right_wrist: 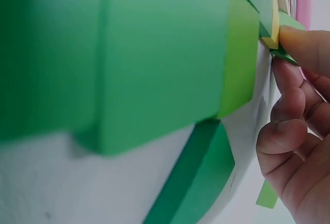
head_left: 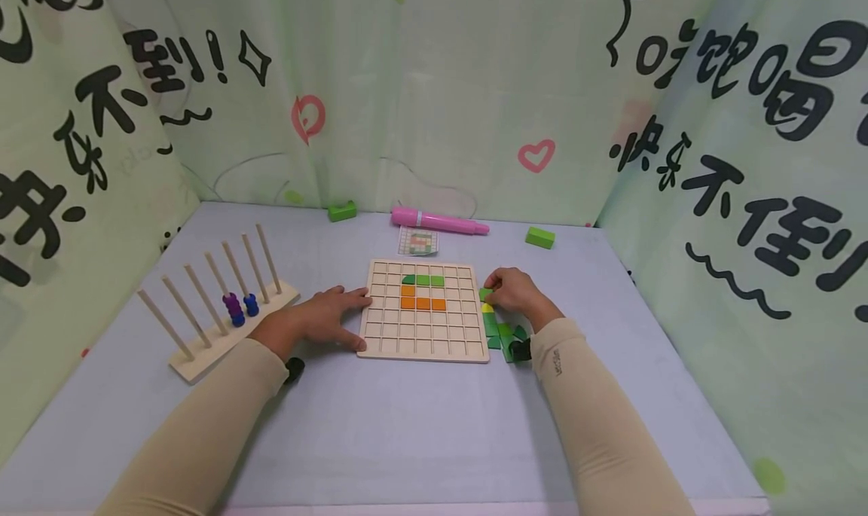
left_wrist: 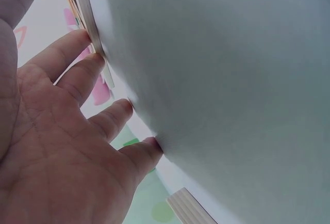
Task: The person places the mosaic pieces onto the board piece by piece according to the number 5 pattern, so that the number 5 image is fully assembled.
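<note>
A wooden grid board (head_left: pixel 386 331) lies flat in the middle of the table. Three green tiles (head_left: pixel 423 280) form a row on it, with several orange tiles (head_left: pixel 423 303) below. My left hand (head_left: pixel 324 316) is spread along the board's left edge; in the left wrist view its fingertips (left_wrist: pixel 95 59) touch the edge. Beyond the right edge, my right hand (head_left: pixel 515 290) pinches a small green tile (right_wrist: pixel 286 54) between thumb and index finger, the other fingers curled. Around it lie loose green tiles (head_left: pixel 506 339) and a yellow piece (head_left: pixel 487 308), partly hidden by hand and sleeve.
A wooden peg stand (head_left: pixel 193 364) at left carries purple beads (head_left: pixel 233 305) and blue beads (head_left: pixel 251 303). Behind the board lie a patterned card (head_left: pixel 417 241) and a pink marker (head_left: pixel 441 221). Two green blocks (head_left: pixel 342 212) (head_left: pixel 540 237) sit near the back edge, before a printed curtain.
</note>
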